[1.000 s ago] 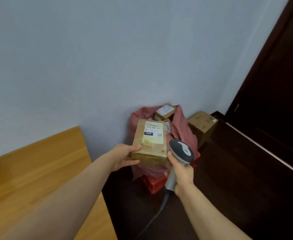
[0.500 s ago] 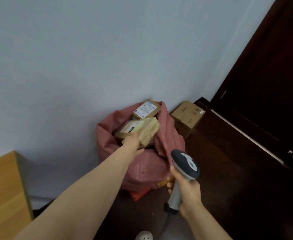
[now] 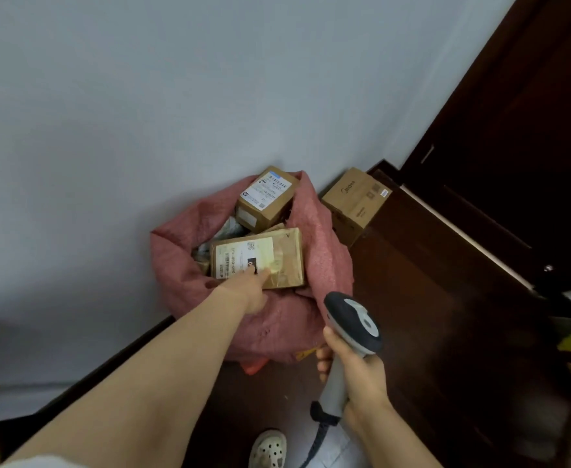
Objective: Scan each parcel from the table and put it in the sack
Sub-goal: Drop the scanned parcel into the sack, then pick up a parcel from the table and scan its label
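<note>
Reaches from the near left with the bare left arm, nearly straight, to the mouth of the pink-red sack (image 3: 176,265) slumped against the grey wall (image 3: 176,96). Lays the left hand (image 3: 248,292) back-upward at the near edge of the parcel (image 3: 287,258), two fingertips (image 3: 254,271) on its white label (image 3: 243,253); cannot tell whether pinching that edge or only touching it. Parcel itself: flat, label up, across the sack's open mouth, just near of a second labelled box (image 3: 267,197) at the far side of the same mouth. Grips the grey scanner (image 3: 353,322) by its handle in the right hand (image 3: 361,376), near right, fingers wrapped round, head tilted up and left toward the sack, cable (image 3: 317,440) running off the near edge. Right of the sack, on the dark floor (image 3: 429,298), a brown carton (image 3: 355,201); at the near edge, a white clog (image 3: 268,449).
</note>
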A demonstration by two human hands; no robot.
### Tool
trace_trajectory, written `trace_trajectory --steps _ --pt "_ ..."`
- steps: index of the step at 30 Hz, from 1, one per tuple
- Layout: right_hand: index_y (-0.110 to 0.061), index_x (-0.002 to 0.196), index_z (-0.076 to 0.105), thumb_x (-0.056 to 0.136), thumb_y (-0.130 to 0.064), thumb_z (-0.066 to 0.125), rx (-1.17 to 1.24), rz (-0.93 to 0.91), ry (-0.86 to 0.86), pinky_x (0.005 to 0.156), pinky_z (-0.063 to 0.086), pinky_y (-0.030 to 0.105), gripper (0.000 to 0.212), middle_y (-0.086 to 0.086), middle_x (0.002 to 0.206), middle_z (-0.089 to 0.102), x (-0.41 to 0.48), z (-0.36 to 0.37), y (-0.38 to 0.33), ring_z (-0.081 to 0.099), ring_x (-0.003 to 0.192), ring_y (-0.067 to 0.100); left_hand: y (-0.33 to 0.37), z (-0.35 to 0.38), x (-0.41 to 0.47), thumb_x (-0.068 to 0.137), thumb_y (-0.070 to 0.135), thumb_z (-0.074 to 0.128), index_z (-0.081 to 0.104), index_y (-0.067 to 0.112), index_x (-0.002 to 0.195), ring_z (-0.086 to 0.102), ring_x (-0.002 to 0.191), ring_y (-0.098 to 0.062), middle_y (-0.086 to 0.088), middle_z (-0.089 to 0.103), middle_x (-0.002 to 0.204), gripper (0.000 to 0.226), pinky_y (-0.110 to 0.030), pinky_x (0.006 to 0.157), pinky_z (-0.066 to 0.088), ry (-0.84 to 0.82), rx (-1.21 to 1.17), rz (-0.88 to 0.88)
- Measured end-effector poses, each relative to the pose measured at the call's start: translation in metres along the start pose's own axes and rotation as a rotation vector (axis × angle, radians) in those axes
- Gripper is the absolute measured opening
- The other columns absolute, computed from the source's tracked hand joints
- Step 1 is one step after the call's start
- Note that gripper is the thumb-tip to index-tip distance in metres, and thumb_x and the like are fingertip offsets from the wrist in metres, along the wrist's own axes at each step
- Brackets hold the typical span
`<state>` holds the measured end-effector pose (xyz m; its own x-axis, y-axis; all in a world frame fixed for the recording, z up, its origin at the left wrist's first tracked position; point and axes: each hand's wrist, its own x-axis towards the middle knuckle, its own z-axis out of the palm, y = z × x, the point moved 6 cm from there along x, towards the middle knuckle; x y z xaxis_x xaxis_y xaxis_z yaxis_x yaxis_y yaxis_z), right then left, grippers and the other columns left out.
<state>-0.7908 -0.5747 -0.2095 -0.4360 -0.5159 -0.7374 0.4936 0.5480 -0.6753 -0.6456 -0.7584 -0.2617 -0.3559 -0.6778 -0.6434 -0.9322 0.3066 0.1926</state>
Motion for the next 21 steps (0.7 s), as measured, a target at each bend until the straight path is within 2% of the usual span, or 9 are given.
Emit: trace_trajectory --steps 6,9,13,17,21 --pt "-0.001 0.069 0.067 0.08 -0.017 0.077 -0.047 -0.037 -0.075 0.048 0.05 0.028 0.022 0.011 0.059 0.066 -0.046 -0.002 0.002 0.06 0.048 0.018 0.015 -0.014 -0.066 0.094 0.031 0.047 0.019 0.022 0.152 0.028 0.138 -0.028 -0.009 0.033 0.15 0.065 -0.039 0.115 0.025 0.236 0.059 0.081" --pt "0.001 0.073 0.069 0.079 -0.017 0.078 -0.105 -0.084 -0.128 0.049 0.052 0.029 0.022 0.013 0.06 0.068 -0.084 -0.011 0.011 0.063 0.05 0.02 0.017 -0.013 -0.12 0.092 0.033 0.049 0.017 0.027 0.152 0.028 0.138 -0.028 -0.008 0.033 0.15 0.068 -0.041 0.115 0.023 0.318 0.073 0.079" --pt "0.003 0.076 0.069 0.078 -0.018 0.079 -0.229 -0.177 -0.175 0.048 0.051 0.028 0.023 0.016 0.06 0.068 -0.139 -0.037 0.041 0.063 0.047 0.02 0.006 0.011 -0.207 0.093 0.037 0.049 0.014 0.024 0.153 0.023 0.142 -0.028 -0.009 0.028 0.154 0.071 -0.043 0.117 0.016 0.353 0.115 -0.011" --pt "0.002 0.077 0.067 0.078 -0.014 0.079 -0.26 -0.176 -0.218 0.044 0.049 0.029 0.02 0.017 0.056 0.066 -0.199 -0.065 0.1 0.059 0.042 0.02 -0.014 0.056 -0.311 0.092 0.039 0.049 0.021 0.02 0.152 0.033 0.135 -0.032 -0.012 0.039 0.146 0.069 -0.044 0.114 0.022 0.397 0.082 -0.101" --pt "0.006 0.074 0.068 0.076 -0.014 0.081 -0.274 -0.15 -0.314 0.048 0.049 0.03 0.024 0.021 0.056 0.066 -0.263 -0.061 0.164 0.059 0.042 0.024 -0.051 0.11 -0.406 0.091 0.038 0.051 0.029 0.015 0.146 0.039 0.13 -0.035 -0.015 0.043 0.14 0.064 -0.044 0.108 0.029 0.386 -0.003 -0.226"
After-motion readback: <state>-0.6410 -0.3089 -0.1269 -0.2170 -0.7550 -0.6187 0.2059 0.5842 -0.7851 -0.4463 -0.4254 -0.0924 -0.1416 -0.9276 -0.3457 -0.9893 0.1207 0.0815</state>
